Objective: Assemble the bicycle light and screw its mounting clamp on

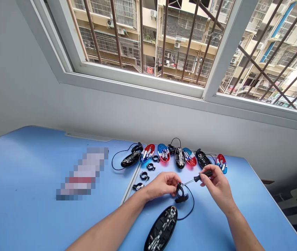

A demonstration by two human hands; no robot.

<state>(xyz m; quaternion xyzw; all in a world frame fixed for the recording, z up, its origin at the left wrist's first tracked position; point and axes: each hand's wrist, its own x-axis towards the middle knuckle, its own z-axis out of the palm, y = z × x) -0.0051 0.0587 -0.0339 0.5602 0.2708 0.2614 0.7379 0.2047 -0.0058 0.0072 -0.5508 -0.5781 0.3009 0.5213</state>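
My left hand [161, 186] pinches a black ring clamp [177, 192], which stands upright with a black switch piece [182, 199] at its bottom. In my right hand [218, 186] is a screwdriver [197, 178] with a black handle, gripped between thumb and fingers. Its shaft slants left and the tip meets the top of the clamp, where the screw itself is too small to make out. A thin black cable [193, 205] loops from the clamp to an oval black housing [161, 228], lying with its inside facing up near the front edge of the view.
Several loose ring clamps [144, 176] lie left of my hands. Behind them are more black housings [180, 158] and red-and-blue shells [163, 152] with batteries. A blurred-out object [82, 174] rests on the blue table [33, 167]. Wall and barred window rise behind.
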